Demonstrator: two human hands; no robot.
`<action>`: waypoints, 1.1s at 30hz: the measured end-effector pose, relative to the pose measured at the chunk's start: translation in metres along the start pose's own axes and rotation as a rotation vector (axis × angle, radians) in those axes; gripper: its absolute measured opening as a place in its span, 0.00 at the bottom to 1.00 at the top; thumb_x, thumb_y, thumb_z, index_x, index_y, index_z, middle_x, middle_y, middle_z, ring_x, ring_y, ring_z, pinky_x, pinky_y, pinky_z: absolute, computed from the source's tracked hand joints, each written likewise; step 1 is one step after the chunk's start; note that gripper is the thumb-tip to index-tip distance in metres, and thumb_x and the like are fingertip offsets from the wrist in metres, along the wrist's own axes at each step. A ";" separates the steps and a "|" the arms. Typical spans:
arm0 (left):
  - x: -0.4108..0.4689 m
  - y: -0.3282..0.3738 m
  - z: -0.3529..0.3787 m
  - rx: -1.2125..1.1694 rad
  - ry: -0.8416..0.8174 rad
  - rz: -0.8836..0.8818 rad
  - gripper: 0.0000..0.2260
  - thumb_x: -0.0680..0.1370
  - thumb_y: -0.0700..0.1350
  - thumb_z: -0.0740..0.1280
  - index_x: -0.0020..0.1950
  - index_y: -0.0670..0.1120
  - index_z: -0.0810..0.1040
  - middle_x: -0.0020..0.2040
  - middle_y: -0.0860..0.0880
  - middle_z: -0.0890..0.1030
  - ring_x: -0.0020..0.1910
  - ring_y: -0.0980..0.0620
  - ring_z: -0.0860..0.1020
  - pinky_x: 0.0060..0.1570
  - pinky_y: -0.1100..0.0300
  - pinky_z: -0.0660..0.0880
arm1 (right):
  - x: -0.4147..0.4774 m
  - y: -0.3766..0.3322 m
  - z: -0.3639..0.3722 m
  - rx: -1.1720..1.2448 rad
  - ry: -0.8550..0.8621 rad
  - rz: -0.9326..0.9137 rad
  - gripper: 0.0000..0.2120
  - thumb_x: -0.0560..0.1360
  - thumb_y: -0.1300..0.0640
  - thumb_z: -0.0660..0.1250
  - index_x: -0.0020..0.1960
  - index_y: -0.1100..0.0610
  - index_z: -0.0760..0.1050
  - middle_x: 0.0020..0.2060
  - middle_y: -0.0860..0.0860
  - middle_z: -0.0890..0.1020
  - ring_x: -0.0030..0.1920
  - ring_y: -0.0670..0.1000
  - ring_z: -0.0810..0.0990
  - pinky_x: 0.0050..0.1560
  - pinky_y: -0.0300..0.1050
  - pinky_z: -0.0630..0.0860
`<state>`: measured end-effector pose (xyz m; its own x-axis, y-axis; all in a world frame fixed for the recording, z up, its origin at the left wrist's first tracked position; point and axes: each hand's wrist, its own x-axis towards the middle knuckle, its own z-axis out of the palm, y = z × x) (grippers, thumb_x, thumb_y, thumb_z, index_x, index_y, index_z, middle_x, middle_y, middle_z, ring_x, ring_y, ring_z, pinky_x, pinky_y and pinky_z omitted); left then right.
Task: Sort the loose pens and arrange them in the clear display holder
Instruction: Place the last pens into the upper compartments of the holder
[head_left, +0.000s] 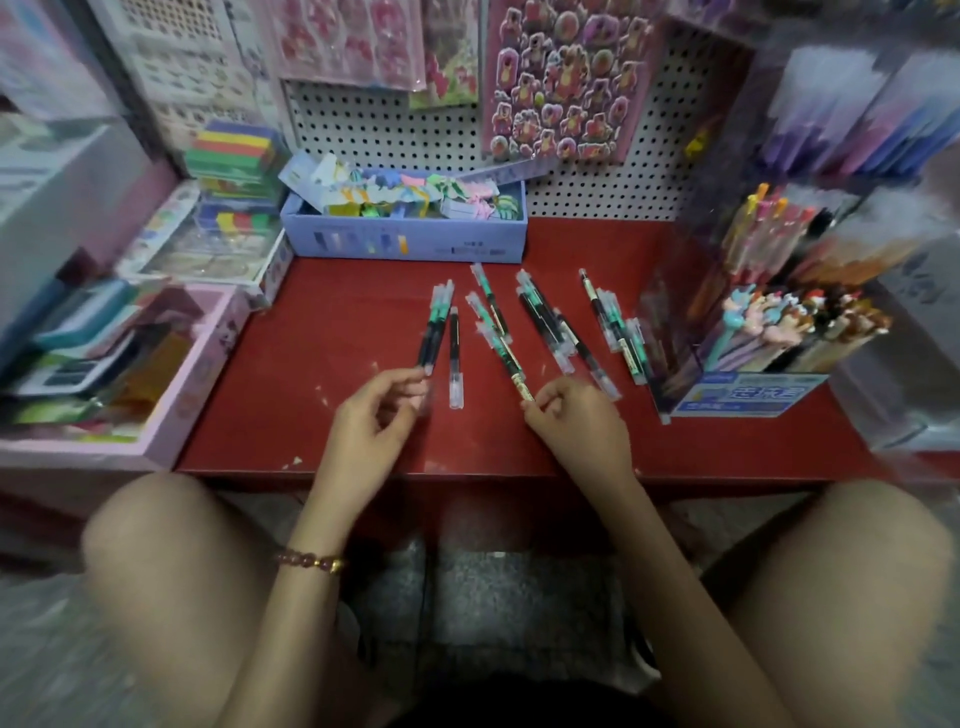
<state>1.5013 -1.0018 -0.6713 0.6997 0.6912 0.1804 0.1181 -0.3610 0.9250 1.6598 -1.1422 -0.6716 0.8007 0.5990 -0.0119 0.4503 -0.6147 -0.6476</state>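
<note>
Head view: the left hand (382, 410) pinches the near ends of a pair of pens (435, 332) lying together on the red shelf (322, 332). The right hand (566, 415) pinches the near end of a single pen (506, 358). One loose pen (454, 358) lies between them. Beyond, roughly ten scattered pens (545, 322) overlap; the exact count is unclear. The clear holder (675, 332) stands far right.

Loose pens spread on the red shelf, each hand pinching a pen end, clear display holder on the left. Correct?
No. The clear display holder stands on the right of the red shelf, not the left; the head view shows it. The rest holds: loose pens lie spread there, and the left hand and right hand each pinch a pen end.
</note>
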 end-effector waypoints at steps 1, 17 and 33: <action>0.000 -0.001 0.001 -0.038 -0.002 -0.019 0.15 0.77 0.33 0.64 0.55 0.52 0.77 0.49 0.51 0.82 0.46 0.59 0.80 0.50 0.70 0.72 | -0.002 0.002 0.000 0.120 -0.005 -0.020 0.08 0.73 0.53 0.70 0.37 0.52 0.74 0.25 0.44 0.73 0.29 0.43 0.72 0.34 0.40 0.66; 0.011 0.014 0.007 -0.521 0.117 -0.217 0.10 0.81 0.37 0.57 0.53 0.45 0.77 0.33 0.53 0.76 0.31 0.58 0.77 0.31 0.66 0.75 | -0.027 -0.042 0.031 0.809 -0.254 -0.144 0.06 0.76 0.63 0.66 0.41 0.59 0.77 0.24 0.44 0.73 0.25 0.39 0.68 0.29 0.30 0.64; 0.080 -0.011 0.005 0.294 0.024 -0.262 0.06 0.70 0.42 0.75 0.42 0.42 0.79 0.32 0.49 0.82 0.32 0.51 0.81 0.33 0.64 0.76 | -0.023 -0.028 0.016 0.873 -0.211 0.062 0.08 0.77 0.64 0.62 0.42 0.58 0.76 0.27 0.48 0.71 0.24 0.41 0.65 0.25 0.31 0.61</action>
<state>1.5588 -0.9457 -0.6688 0.6024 0.7973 -0.0381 0.4900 -0.3317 0.8062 1.6228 -1.1303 -0.6649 0.6858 0.7122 -0.1497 -0.1209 -0.0914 -0.9885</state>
